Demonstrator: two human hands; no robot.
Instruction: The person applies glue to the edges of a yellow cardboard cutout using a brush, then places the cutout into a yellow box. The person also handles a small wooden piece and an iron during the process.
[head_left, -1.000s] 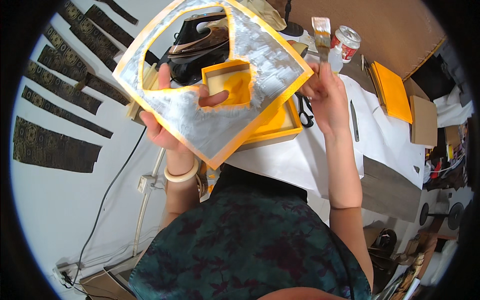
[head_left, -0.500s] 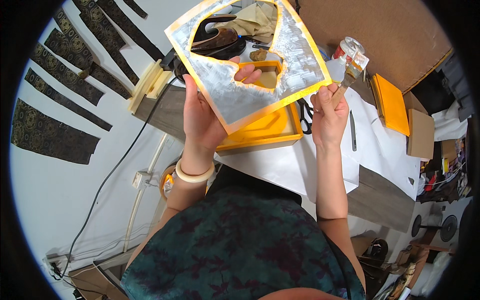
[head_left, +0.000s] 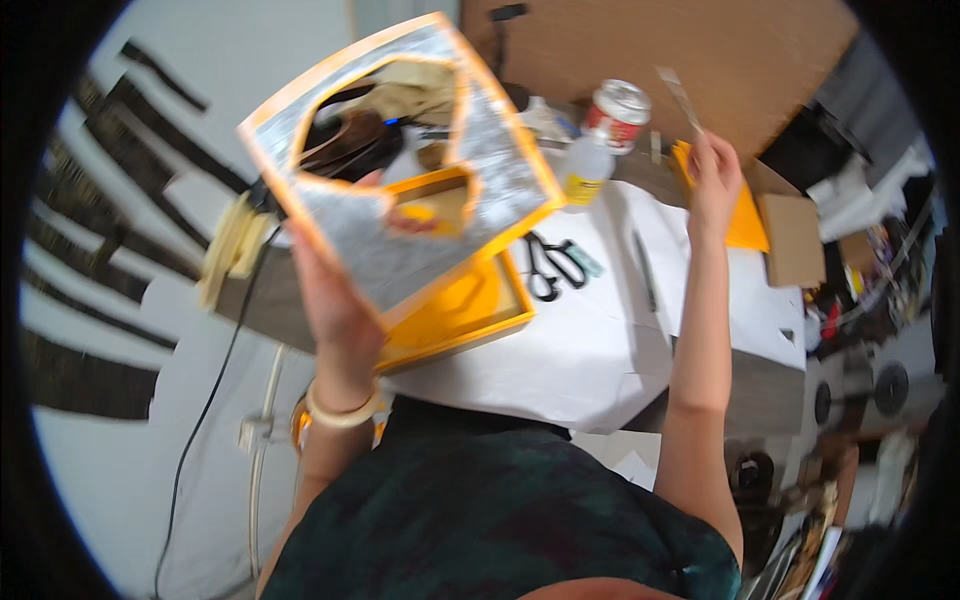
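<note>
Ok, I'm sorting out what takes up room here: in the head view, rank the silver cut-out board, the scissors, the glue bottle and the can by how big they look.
1. Silver cut-out board, by far the largest, though it is held up close to the camera.
2. Scissors.
3. Glue bottle.
4. Can.
The bottle and can look nearly alike, so their order is unsure.

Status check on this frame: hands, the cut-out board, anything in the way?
Left hand grips the silver cut-out board, raised and tilted. Right hand pinches a thin strip above the table. Scissors and glue bottle lie below, apart from both.
</note>
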